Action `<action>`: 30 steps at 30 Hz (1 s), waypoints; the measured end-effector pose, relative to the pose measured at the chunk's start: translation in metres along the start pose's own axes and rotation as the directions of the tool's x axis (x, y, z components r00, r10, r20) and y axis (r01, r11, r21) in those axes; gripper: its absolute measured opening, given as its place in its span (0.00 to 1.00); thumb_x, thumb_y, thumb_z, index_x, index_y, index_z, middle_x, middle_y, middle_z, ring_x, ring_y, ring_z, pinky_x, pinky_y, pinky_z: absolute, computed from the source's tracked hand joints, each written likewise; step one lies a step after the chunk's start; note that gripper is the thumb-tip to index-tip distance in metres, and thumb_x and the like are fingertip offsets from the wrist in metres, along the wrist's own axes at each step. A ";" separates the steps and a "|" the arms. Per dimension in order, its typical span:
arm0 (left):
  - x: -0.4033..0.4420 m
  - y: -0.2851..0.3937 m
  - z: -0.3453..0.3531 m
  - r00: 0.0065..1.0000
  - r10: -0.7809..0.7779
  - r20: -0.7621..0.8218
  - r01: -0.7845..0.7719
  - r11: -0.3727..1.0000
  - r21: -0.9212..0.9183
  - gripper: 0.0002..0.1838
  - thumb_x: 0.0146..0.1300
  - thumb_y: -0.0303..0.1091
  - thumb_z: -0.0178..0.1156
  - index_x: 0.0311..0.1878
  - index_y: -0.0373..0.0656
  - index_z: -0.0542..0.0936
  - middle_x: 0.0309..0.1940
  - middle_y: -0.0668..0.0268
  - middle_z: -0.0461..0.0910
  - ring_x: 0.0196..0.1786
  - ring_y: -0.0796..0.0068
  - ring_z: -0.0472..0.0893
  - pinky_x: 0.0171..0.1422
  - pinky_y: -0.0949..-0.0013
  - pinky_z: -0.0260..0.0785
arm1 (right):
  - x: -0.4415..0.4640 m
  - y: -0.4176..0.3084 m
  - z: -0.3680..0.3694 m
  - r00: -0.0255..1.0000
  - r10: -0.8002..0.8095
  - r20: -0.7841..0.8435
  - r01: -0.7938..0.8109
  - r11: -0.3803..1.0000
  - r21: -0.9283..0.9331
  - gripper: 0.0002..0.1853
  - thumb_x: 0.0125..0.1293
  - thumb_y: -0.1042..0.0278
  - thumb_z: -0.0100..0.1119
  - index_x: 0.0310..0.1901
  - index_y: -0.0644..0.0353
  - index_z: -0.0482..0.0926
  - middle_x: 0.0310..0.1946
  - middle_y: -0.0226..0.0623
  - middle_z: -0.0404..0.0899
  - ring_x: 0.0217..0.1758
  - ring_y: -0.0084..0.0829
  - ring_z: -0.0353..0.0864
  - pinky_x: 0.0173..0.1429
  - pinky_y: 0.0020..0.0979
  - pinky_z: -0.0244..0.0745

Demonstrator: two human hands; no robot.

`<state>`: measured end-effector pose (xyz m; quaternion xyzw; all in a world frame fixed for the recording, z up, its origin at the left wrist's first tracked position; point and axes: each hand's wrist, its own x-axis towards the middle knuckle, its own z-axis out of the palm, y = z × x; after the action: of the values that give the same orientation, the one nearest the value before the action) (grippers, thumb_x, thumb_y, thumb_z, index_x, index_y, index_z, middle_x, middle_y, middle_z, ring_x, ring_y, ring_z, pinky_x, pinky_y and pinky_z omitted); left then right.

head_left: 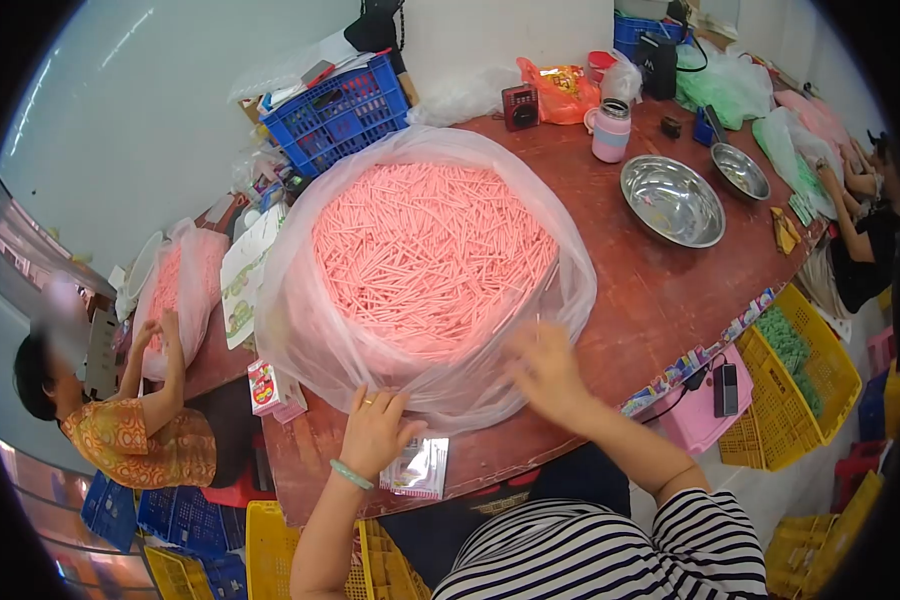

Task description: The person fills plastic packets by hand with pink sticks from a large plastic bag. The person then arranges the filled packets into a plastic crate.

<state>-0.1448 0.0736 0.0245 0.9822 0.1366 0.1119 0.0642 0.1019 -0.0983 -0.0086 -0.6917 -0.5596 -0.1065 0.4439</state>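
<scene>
A large clear plastic bag [315, 345] stands open before me, filled with thin pink sticks [435, 255]. My left hand [373, 430], with a ring and a pale green bangle, rests at the bag's near edge, its thumb apart from the fingers. Over the bag's near right side is my right hand [547, 375], its fingers smeared by motion. Whether anything is between those fingers is hard to make out. Beside my left hand lie flat printed packets [416, 468] on the red table [610, 330].
Steel bowls [672, 202] and a pink flask [609, 132] stand at the right. A blue crate [335, 120] is behind the bag. Small boxes [275, 390] sit at the left. One person [140, 430] works at the left, another [860, 225] at the far right. Yellow crates [785, 385] flank the table.
</scene>
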 end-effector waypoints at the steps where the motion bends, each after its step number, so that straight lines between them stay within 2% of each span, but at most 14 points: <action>1: -0.001 0.002 -0.002 1.000 -0.008 0.005 0.008 1.000 -0.003 0.24 0.59 0.48 0.63 0.51 0.39 0.76 0.46 0.55 0.78 0.53 0.56 0.76 0.69 0.47 0.56 | 0.010 0.015 -0.011 0.989 0.075 -0.130 -0.093 0.987 -0.131 0.27 0.53 0.71 0.65 0.57 0.63 0.72 0.49 0.47 0.74 0.54 0.50 0.71 0.60 0.45 0.65; 2: -0.002 0.003 -0.004 1.000 -0.018 0.010 0.018 1.000 -0.004 0.29 0.58 0.51 0.63 0.55 0.38 0.75 0.47 0.54 0.78 0.54 0.55 0.76 0.69 0.47 0.55 | 0.020 0.031 -0.022 0.955 0.130 -0.267 -0.197 0.950 -0.243 0.32 0.53 0.69 0.67 0.61 0.64 0.68 0.50 0.48 0.74 0.55 0.51 0.70 0.60 0.47 0.64; 4: -0.003 0.005 -0.004 1.000 -0.017 0.006 0.017 1.000 -0.011 0.30 0.58 0.52 0.64 0.56 0.38 0.75 0.48 0.53 0.78 0.54 0.55 0.75 0.70 0.47 0.55 | 0.026 0.084 -0.024 0.890 0.270 -0.367 -0.384 0.879 -0.282 0.43 0.54 0.63 0.69 0.68 0.68 0.58 0.52 0.54 0.74 0.53 0.51 0.73 0.57 0.48 0.67; 5: -0.003 0.005 -0.005 1.000 -0.014 0.007 0.014 1.000 -0.016 0.32 0.57 0.53 0.64 0.58 0.38 0.75 0.48 0.53 0.77 0.55 0.55 0.75 0.70 0.47 0.54 | 0.023 0.108 -0.018 0.890 0.267 -0.371 -0.382 0.880 -0.283 0.43 0.54 0.63 0.69 0.68 0.68 0.58 0.52 0.54 0.74 0.53 0.51 0.73 0.57 0.48 0.67; 7: -0.003 0.005 -0.003 1.000 -0.020 0.021 0.020 1.000 -0.007 0.33 0.57 0.55 0.63 0.57 0.38 0.75 0.49 0.54 0.77 0.56 0.56 0.75 0.70 0.46 0.53 | 0.027 0.136 -0.011 0.750 0.657 -0.077 -0.637 0.749 0.183 0.35 0.56 0.65 0.68 0.64 0.68 0.66 0.51 0.52 0.77 0.50 0.44 0.78 0.55 0.44 0.72; 8: -0.003 0.005 -0.002 0.999 -0.002 0.035 0.002 1.000 -0.021 0.33 0.57 0.56 0.63 0.57 0.38 0.75 0.50 0.56 0.77 0.57 0.57 0.74 0.70 0.45 0.53 | 0.031 0.140 -0.013 0.755 0.651 -0.080 -0.631 0.754 0.182 0.35 0.56 0.65 0.68 0.64 0.68 0.66 0.51 0.52 0.77 0.50 0.44 0.78 0.55 0.44 0.72; 10: -0.003 0.008 -0.004 0.999 0.011 0.045 -0.010 0.999 -0.033 0.34 0.56 0.57 0.63 0.57 0.38 0.75 0.50 0.57 0.77 0.58 0.57 0.74 0.70 0.44 0.52 | 0.049 0.122 -0.028 0.609 0.628 0.484 -0.775 0.340 0.533 0.25 0.58 0.70 0.64 0.57 0.70 0.73 0.48 0.47 0.81 0.45 0.35 0.82 0.52 0.38 0.76; 11: -0.003 0.010 -0.007 0.998 0.022 0.058 -0.019 0.999 -0.038 0.35 0.56 0.58 0.63 0.57 0.39 0.75 0.51 0.58 0.76 0.58 0.58 0.74 0.70 0.43 0.51 | 0.060 0.115 -0.032 0.613 0.622 0.486 -0.773 0.345 0.533 0.25 0.58 0.70 0.64 0.57 0.70 0.73 0.48 0.47 0.81 0.45 0.35 0.82 0.52 0.38 0.76; 14: -0.004 0.013 -0.006 0.998 0.018 0.059 -0.015 0.999 -0.048 0.35 0.54 0.59 0.63 0.57 0.41 0.75 0.51 0.59 0.76 0.59 0.59 0.73 0.69 0.41 0.50 | 0.101 0.090 -0.045 0.672 0.655 0.345 -0.535 0.108 0.838 0.18 0.58 0.73 0.60 0.49 0.72 0.77 0.40 0.39 0.82 0.39 0.29 0.82 0.45 0.33 0.78; 18: -0.002 0.010 -0.002 0.998 0.014 0.061 -0.010 0.998 -0.054 0.36 0.53 0.61 0.63 0.57 0.43 0.74 0.51 0.60 0.76 0.60 0.59 0.73 0.69 0.40 0.50 | 0.139 0.070 -0.064 0.750 0.586 0.306 -0.459 0.129 0.879 0.17 0.59 0.74 0.59 0.50 0.69 0.75 0.38 0.32 0.80 0.37 0.24 0.80 0.44 0.29 0.77; 25: -0.004 0.015 -0.006 0.999 0.035 0.019 -0.032 0.989 -0.144 0.31 0.59 0.55 0.61 0.59 0.43 0.73 0.48 0.62 0.76 0.57 0.57 0.73 0.68 0.40 0.51 | 0.103 0.063 -0.083 0.758 0.603 0.247 -0.494 0.284 0.822 0.16 0.60 0.73 0.59 0.49 0.69 0.76 0.37 0.30 0.80 0.36 0.21 0.78 0.43 0.25 0.75; 27: 0.000 0.022 -0.008 0.995 -0.091 0.034 0.094 0.990 -0.102 0.24 0.61 0.44 0.60 0.59 0.44 0.74 0.45 0.61 0.75 0.53 0.58 0.74 0.66 0.40 0.53 | 0.083 0.075 -0.088 0.736 0.627 0.254 -0.568 0.370 0.735 0.16 0.62 0.75 0.54 0.51 0.70 0.77 0.41 0.34 0.81 0.41 0.22 0.79 0.46 0.26 0.74; 28: 0.004 0.023 -0.007 0.995 -0.090 0.038 0.093 0.990 -0.104 0.24 0.61 0.44 0.60 0.59 0.44 0.74 0.45 0.61 0.75 0.53 0.58 0.74 0.66 0.40 0.53 | 0.076 0.078 -0.088 0.733 0.630 0.255 -0.571 0.368 0.734 0.16 0.62 0.75 0.54 0.51 0.70 0.77 0.41 0.34 0.81 0.41 0.22 0.79 0.46 0.26 0.74; 30: 0.012 0.024 -0.003 0.997 0.022 0.080 -0.030 0.994 0.109 0.20 0.57 0.32 0.58 0.54 0.44 0.77 0.42 0.60 0.74 0.50 0.59 0.74 0.66 0.42 0.55 | 0.065 0.081 -0.089 0.758 0.614 0.219 -0.579 0.481 0.658 0.13 0.64 0.73 0.54 0.48 0.67 0.79 0.40 0.31 0.81 0.40 0.21 0.78 0.45 0.27 0.72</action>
<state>-0.1283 0.0547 0.0331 0.9896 0.1271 0.0664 0.0140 0.2262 -0.1172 0.0452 -0.6210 -0.2707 0.2549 0.6900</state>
